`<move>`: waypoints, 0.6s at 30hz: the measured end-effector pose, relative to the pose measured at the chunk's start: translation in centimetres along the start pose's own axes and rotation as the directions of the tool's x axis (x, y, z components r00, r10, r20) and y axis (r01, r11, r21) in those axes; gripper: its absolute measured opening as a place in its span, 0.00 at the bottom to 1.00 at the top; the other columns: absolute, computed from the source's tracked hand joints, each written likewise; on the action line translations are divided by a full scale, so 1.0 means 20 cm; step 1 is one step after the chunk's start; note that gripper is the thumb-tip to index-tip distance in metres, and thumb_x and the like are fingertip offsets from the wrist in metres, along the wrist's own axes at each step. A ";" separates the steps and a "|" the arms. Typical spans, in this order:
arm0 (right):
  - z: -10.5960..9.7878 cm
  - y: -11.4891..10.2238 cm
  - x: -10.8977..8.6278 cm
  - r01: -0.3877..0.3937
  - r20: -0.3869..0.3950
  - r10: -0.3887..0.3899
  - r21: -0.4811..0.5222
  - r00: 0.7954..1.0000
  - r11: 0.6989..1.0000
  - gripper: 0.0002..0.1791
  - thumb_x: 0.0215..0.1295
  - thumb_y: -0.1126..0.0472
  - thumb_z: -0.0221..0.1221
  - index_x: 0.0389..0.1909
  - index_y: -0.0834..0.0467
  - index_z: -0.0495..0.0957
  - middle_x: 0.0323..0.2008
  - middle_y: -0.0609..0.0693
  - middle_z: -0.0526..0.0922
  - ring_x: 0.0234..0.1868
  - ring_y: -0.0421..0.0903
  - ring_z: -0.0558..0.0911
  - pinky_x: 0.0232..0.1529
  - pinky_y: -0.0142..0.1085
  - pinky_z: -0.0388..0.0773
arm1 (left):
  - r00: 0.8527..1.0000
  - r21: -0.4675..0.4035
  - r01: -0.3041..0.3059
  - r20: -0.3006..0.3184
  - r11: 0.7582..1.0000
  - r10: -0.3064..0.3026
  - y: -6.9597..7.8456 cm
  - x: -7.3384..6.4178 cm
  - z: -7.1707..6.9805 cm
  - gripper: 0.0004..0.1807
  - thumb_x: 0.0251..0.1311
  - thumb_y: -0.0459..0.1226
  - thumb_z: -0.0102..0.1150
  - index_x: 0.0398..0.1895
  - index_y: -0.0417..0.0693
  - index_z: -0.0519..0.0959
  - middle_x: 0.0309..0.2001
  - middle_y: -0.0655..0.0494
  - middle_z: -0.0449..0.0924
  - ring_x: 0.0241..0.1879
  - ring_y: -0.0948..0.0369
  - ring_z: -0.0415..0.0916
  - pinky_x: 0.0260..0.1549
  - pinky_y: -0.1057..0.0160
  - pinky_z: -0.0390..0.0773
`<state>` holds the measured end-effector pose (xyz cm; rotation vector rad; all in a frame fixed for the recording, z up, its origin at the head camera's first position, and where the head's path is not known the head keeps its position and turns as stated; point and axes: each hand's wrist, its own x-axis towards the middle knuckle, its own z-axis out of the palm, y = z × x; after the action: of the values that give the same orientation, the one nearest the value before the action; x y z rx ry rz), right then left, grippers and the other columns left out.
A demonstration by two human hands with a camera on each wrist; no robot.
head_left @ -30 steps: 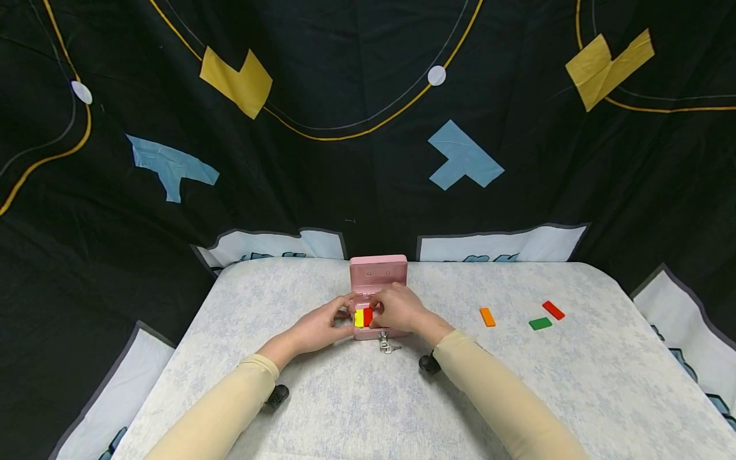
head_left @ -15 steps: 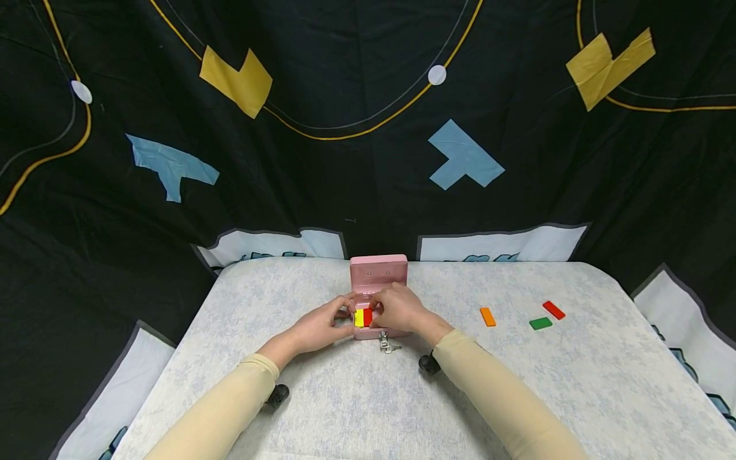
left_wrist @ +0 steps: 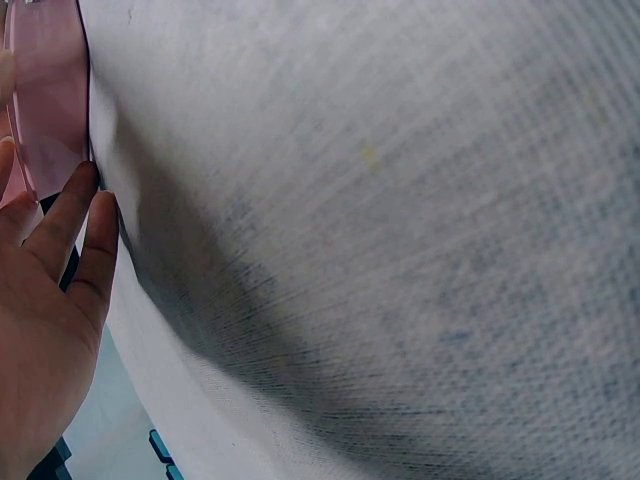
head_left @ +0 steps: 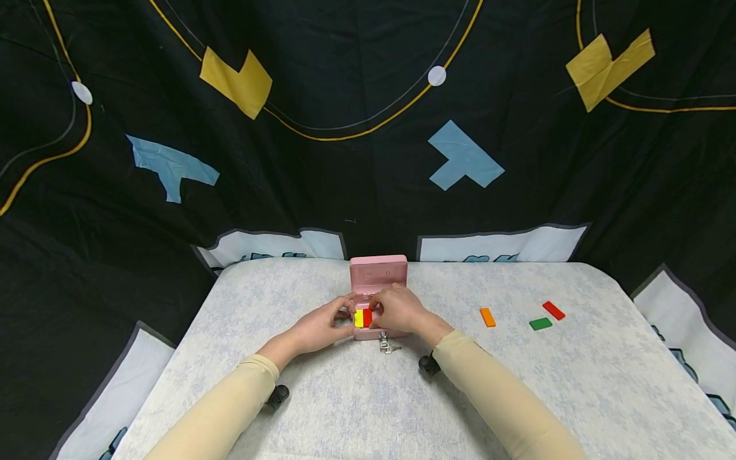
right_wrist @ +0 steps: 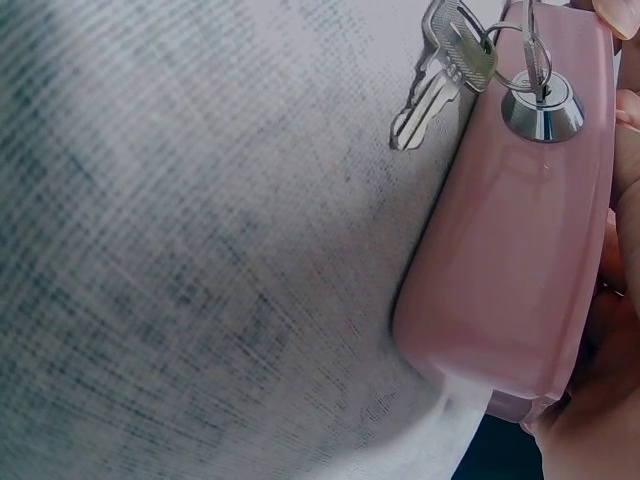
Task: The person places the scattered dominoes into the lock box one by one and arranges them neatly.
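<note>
A pink metal cash box (head_left: 378, 276) stands at the table's back edge with its lid raised. Inside it, a yellow block (head_left: 359, 318) and a red block (head_left: 367, 317) lie side by side. My left hand (head_left: 323, 324) holds the box's left side; in the left wrist view, some of its fingers (left_wrist: 98, 245) rest along the outer wall. Over the box's right half, my right hand (head_left: 398, 308) reaches inside, its thumb and forefinger pinching the red block's right edge. That hand hides the right part of the interior. A key (right_wrist: 540, 50) sits in the front lock.
A second key (right_wrist: 445, 85) hangs from the ring at the lock. To the right on the pale tablecloth (head_left: 356, 409) lie an orange block (head_left: 487, 317), a green block (head_left: 540, 324) and another red block (head_left: 553, 310). A black curtain (head_left: 368, 191) hangs behind the table.
</note>
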<state>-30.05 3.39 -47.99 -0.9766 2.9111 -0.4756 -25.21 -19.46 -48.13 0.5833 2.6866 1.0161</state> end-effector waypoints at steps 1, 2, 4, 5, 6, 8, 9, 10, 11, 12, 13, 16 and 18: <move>0.00 0.00 0.00 0.001 0.000 -0.001 0.000 1.000 1.000 0.15 0.55 0.51 0.75 0.41 0.52 0.88 0.25 0.36 0.79 0.36 0.42 0.73 0.45 0.38 0.70 | 1.000 0.000 -0.001 -0.001 1.000 0.001 0.00 0.00 0.00 0.18 0.67 0.50 0.66 0.50 0.57 0.70 0.79 0.58 0.58 0.63 0.55 0.76 0.61 0.47 0.73; 0.00 0.00 0.00 0.000 0.000 0.000 0.001 1.000 1.000 0.15 0.55 0.51 0.75 0.41 0.52 0.88 0.25 0.36 0.80 0.36 0.42 0.73 0.45 0.38 0.70 | 1.000 0.001 0.003 0.001 1.000 -0.003 0.00 0.00 0.00 0.18 0.67 0.50 0.66 0.50 0.57 0.70 0.79 0.59 0.57 0.64 0.55 0.75 0.62 0.47 0.73; 0.00 0.00 0.00 -0.003 0.004 0.003 -0.004 1.000 1.000 0.15 0.55 0.51 0.75 0.42 0.52 0.88 0.26 0.36 0.81 0.36 0.42 0.73 0.45 0.38 0.69 | 1.000 0.002 0.001 -0.001 1.000 -0.001 0.00 0.00 0.00 0.18 0.67 0.50 0.66 0.50 0.57 0.70 0.79 0.59 0.58 0.63 0.55 0.75 0.62 0.47 0.73; 0.00 0.00 0.00 -0.002 0.003 0.002 -0.005 1.000 1.000 0.15 0.55 0.51 0.75 0.42 0.52 0.88 0.27 0.36 0.81 0.36 0.42 0.73 0.45 0.38 0.69 | 1.000 0.000 0.002 -0.002 1.000 -0.002 0.00 0.00 0.00 0.18 0.67 0.50 0.66 0.50 0.57 0.70 0.79 0.59 0.58 0.64 0.55 0.75 0.62 0.47 0.73; 0.00 0.00 0.00 -0.001 0.001 0.001 -0.005 1.000 1.000 0.16 0.55 0.51 0.75 0.42 0.52 0.88 0.27 0.37 0.82 0.36 0.42 0.73 0.45 0.38 0.70 | 1.000 -0.001 0.005 -0.001 1.000 -0.005 0.00 0.00 0.00 0.18 0.66 0.50 0.66 0.51 0.57 0.70 0.79 0.61 0.58 0.64 0.56 0.75 0.62 0.48 0.73; -0.01 0.00 0.00 -0.006 0.005 0.006 0.003 1.000 1.000 0.17 0.55 0.50 0.76 0.43 0.53 0.88 0.28 0.38 0.82 0.37 0.43 0.73 0.45 0.38 0.70 | 1.000 -0.002 0.004 -0.003 1.000 -0.004 0.00 0.00 0.00 0.19 0.66 0.50 0.66 0.51 0.56 0.71 0.79 0.62 0.58 0.64 0.56 0.75 0.62 0.48 0.73; -0.01 0.00 0.00 -0.010 0.009 0.010 0.011 1.000 1.000 0.17 0.55 0.50 0.76 0.44 0.53 0.88 0.28 0.38 0.82 0.37 0.43 0.73 0.45 0.38 0.70 | 1.000 -0.006 -0.002 -0.007 1.000 0.002 0.00 0.00 0.00 0.19 0.66 0.50 0.66 0.51 0.56 0.71 0.79 0.62 0.58 0.63 0.56 0.75 0.61 0.48 0.73; -0.01 -0.01 0.00 -0.016 0.013 0.015 0.020 1.000 1.000 0.18 0.55 0.50 0.76 0.44 0.53 0.88 0.29 0.38 0.82 0.38 0.43 0.73 0.45 0.38 0.70 | 1.000 -0.007 -0.002 -0.007 1.000 0.002 0.00 0.00 0.00 0.19 0.66 0.50 0.66 0.51 0.56 0.71 0.79 0.63 0.58 0.63 0.56 0.75 0.61 0.48 0.73; -0.01 -0.01 0.00 -0.022 0.019 0.022 0.030 1.000 0.999 0.19 0.55 0.49 0.76 0.45 0.53 0.88 0.28 0.37 0.81 0.38 0.43 0.73 0.46 0.38 0.70 | 1.000 -0.010 -0.005 -0.008 1.000 0.005 0.00 0.00 0.00 0.19 0.66 0.50 0.66 0.51 0.56 0.71 0.78 0.63 0.58 0.63 0.56 0.76 0.61 0.48 0.73; -0.02 -0.01 0.00 -0.031 0.025 0.030 0.041 0.999 0.999 0.19 0.55 0.49 0.76 0.45 0.52 0.88 0.28 0.37 0.81 0.39 0.43 0.73 0.46 0.38 0.70 | 1.000 -0.009 -0.009 -0.010 1.000 0.009 0.00 0.00 0.00 0.19 0.66 0.51 0.66 0.51 0.56 0.71 0.78 0.63 0.58 0.63 0.56 0.76 0.61 0.48 0.73; -0.02 -0.01 0.00 -0.038 0.031 0.036 0.049 0.999 0.998 0.19 0.55 0.49 0.76 0.46 0.52 0.88 0.28 0.37 0.80 0.39 0.43 0.72 0.46 0.38 0.70 | 1.000 -0.009 -0.012 -0.010 1.000 0.012 0.00 0.00 0.00 0.19 0.66 0.51 0.67 0.51 0.56 0.71 0.78 0.62 0.58 0.63 0.56 0.76 0.61 0.48 0.74; -0.02 -0.01 -0.01 -0.047 0.036 0.045 0.069 0.998 0.996 0.20 0.55 0.49 0.75 0.48 0.51 0.88 0.30 0.36 0.81 0.40 0.43 0.72 0.46 0.39 0.70 | 1.000 -0.009 -0.013 -0.006 1.000 0.013 -0.01 0.00 0.00 0.19 0.66 0.51 0.67 0.51 0.56 0.71 0.78 0.62 0.58 0.63 0.55 0.76 0.61 0.48 0.73; -0.03 -0.01 -0.01 -0.051 0.030 0.048 0.084 0.998 0.995 0.20 0.55 0.49 0.75 0.48 0.51 0.88 0.33 0.37 0.84 0.41 0.42 0.72 0.46 0.38 0.70 | 1.000 -0.006 -0.013 -0.004 1.000 0.013 0.00 0.00 0.00 0.19 0.66 0.51 0.66 0.51 0.56 0.71 0.79 0.62 0.58 0.63 0.55 0.76 0.61 0.48 0.73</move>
<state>-29.86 3.56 -47.43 -0.8907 2.8570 -0.5730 -25.20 -19.52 -48.21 0.5988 2.6855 1.0289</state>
